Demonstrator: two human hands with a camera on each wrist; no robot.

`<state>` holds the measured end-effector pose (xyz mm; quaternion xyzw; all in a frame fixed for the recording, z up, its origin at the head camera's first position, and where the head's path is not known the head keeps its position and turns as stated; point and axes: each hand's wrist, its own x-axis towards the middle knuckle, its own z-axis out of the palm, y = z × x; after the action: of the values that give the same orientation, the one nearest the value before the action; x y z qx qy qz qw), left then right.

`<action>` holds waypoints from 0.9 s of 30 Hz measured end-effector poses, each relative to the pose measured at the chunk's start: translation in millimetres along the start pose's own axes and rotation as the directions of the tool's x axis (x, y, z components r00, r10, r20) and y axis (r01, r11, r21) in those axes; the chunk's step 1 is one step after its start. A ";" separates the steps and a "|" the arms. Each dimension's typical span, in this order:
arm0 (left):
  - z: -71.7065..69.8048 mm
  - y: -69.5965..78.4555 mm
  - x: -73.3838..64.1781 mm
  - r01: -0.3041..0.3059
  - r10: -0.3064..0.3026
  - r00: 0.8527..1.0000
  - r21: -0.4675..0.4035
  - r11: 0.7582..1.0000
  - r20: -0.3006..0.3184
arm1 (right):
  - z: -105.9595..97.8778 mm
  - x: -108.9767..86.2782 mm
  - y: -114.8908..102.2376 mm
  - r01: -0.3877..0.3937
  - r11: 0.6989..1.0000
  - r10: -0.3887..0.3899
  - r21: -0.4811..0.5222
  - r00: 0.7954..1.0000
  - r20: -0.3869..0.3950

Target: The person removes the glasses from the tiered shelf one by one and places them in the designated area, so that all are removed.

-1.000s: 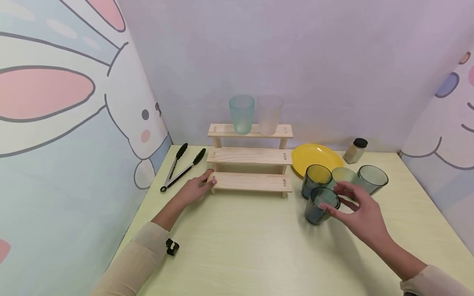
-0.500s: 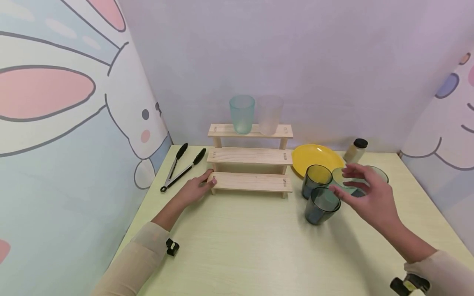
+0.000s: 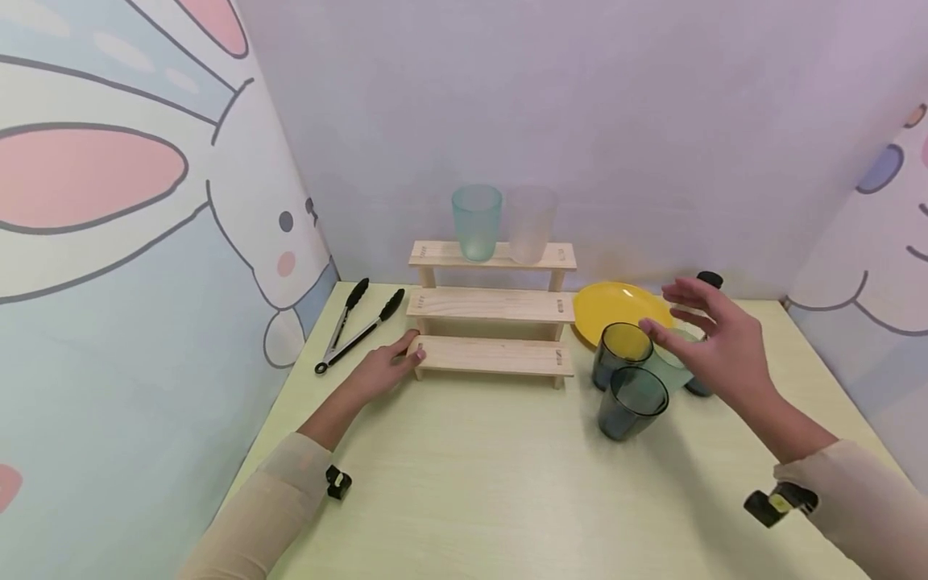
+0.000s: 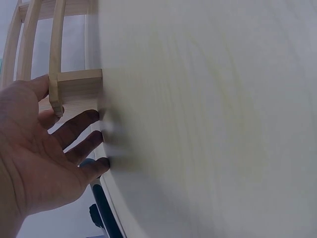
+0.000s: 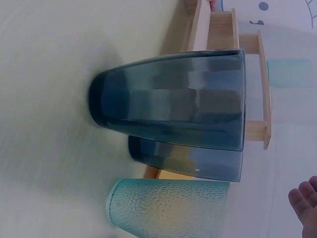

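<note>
At the left end of the three-tier wooden shelf [image 3: 489, 354], my left hand [image 3: 377, 374] pinches the lowest board; the left wrist view shows thumb and forefinger about its end [image 4: 55, 94], other fingers spread. My right hand [image 3: 728, 346] is raised over the cups, fingers apart and holding nothing. Below it are two dark blue-grey cups, the front one [image 3: 629, 407] and one behind [image 3: 609, 372], and a pale green cup [image 3: 670, 366] with a pebbled surface [image 5: 168, 206]. Another cup [image 3: 698, 388] is mostly hidden by this hand.
Two frosted cups, one aqua [image 3: 476, 225] and one clear [image 3: 529, 229], stand on the top tier. A yellow plate [image 3: 605, 306] and a black-capped jar [image 3: 710, 279] are at the back right. Black-tipped tongs [image 3: 351, 334] lie left of the shelf, near the wall.
My right hand has let go of the front dark cup and risen back and to the right, over the farther cups. My left hand stays at the shelf.
</note>
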<state>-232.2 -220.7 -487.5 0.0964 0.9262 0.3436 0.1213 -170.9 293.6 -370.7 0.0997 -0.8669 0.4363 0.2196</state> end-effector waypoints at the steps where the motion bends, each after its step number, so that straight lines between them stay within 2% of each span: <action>1: 0.0 -0.2 0.2 -0.001 0.001 1.000 0.002 1.000 -0.001 | 0.7 2.7 -0.5 -0.006 1.000 0.006 -0.004 1.000 0.003; 9: -0.1 -0.3 1.2 0.009 -0.009 1.000 -0.003 1.000 0.005 | 5.1 22.2 -3.7 -0.053 0.998 0.055 -0.037 0.997 0.057; 18: -0.3 0.7 0.2 0.010 -0.010 1.000 -0.009 1.000 0.005 | 12.8 46.5 -6.4 -0.109 0.990 0.124 -0.086 0.974 0.190; 27: 0.2 0.9 0.2 0.005 -0.005 1.000 -0.009 1.000 0.001 | 29.6 69.5 -13.9 -0.097 0.993 0.111 -0.064 0.953 0.282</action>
<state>-232.2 -219.8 -487.1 0.0939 0.9249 0.3472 0.1230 -235.9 262.9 -343.8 0.1102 -0.9040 0.4068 0.0716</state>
